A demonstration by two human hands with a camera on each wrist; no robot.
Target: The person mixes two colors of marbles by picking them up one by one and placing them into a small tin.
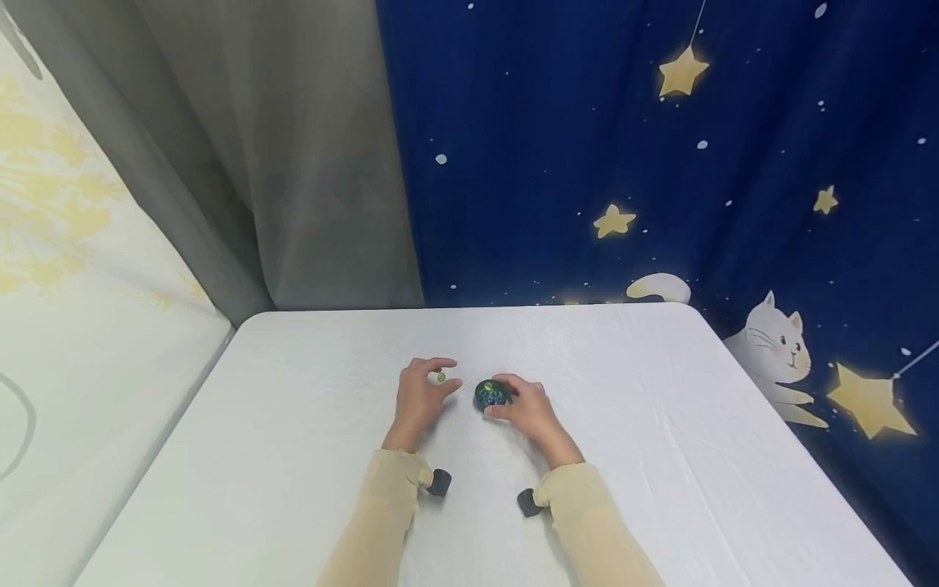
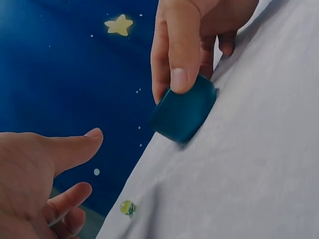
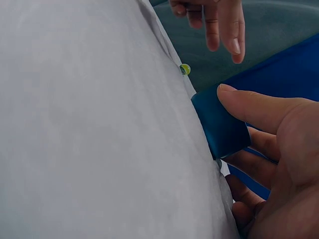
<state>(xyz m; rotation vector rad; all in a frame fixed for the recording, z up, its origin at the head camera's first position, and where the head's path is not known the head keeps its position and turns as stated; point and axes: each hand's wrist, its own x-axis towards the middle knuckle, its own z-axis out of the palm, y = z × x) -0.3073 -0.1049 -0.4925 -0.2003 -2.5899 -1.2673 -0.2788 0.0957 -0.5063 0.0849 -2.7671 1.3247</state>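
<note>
My right hand (image 1: 530,408) grips a small round teal container (image 3: 221,122) by its side, the thumb on one side and fingers on the other. Seen from above, the container (image 1: 490,395) shows dark blue and green glassy pieces inside. A yellow-green glass marble (image 2: 127,207) lies on the white cloth to the left of it. Around that marble (image 1: 441,377) my left hand (image 1: 421,397) is spread, thumb and forefinger apart. In the left wrist view a gap shows between the left thumb (image 2: 82,149) and the marble.
A white cloth covers the table (image 1: 308,489). Its far edge meets a grey curtain (image 1: 330,179) and a dark blue curtain with stars (image 1: 528,163). A black wrist device (image 1: 440,483) sits at the left cuff, another black device (image 1: 528,503) at the right.
</note>
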